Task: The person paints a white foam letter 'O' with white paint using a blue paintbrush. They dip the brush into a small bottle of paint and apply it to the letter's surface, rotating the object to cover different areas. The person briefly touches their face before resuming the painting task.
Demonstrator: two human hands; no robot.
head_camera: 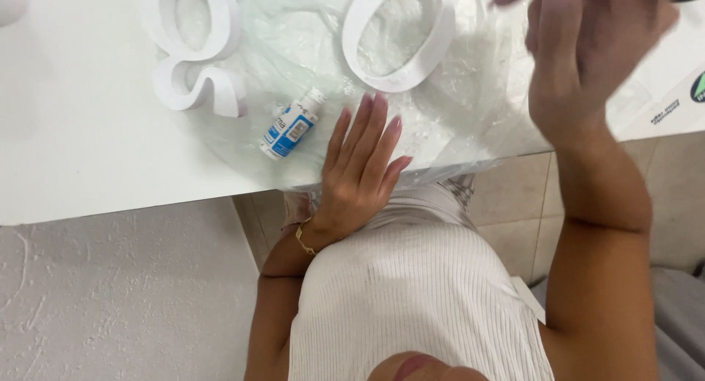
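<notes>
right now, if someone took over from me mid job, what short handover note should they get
Left hand: flat, palm down on the clear plastic sheet at the table edge, holding nothing.
Right hand: raised over the sheet, blurred; grip unclear.
Small paint bottle: lying on its side, cap on, just left of the left hand.
Two white cutout shapes, one curly, one ring-shaped: both look unpainted.
</notes>
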